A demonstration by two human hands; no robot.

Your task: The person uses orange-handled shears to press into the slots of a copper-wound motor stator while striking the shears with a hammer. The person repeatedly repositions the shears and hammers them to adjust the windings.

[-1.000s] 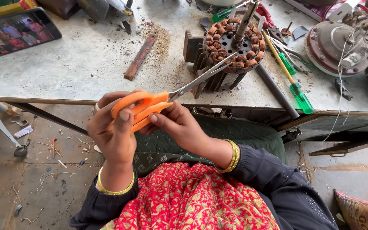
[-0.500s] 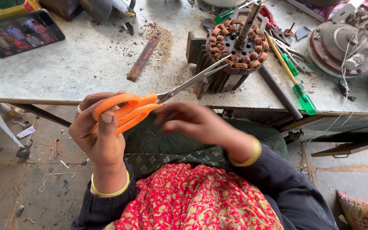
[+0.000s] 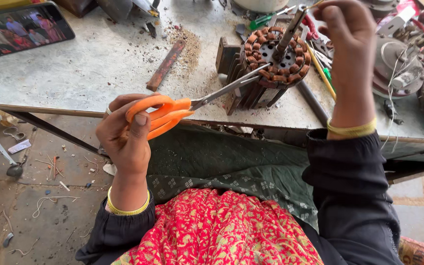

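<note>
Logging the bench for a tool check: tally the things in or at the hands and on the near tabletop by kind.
Orange-handled scissors, in the left hand: 1
Copper-wound motor stator: 1
Metal shaft, near the right hand: 1
Rusty flat bar: 1
Phone: 1
Green-handled screwdriver: 1
Total: 6

Orange-handled scissors (image 3: 172,110) point diagonally, blade tips touching the stator. The copper-wound stator (image 3: 273,61) stands on the workbench (image 3: 84,68).

The scissors (image 3: 172,110) had orange handles and grey blades; the motor stator (image 3: 271,61) showed copper-brown coils; the lap cloth (image 3: 212,230) was red with gold floral pattern; both bangles (image 3: 352,130) were yellow
</note>
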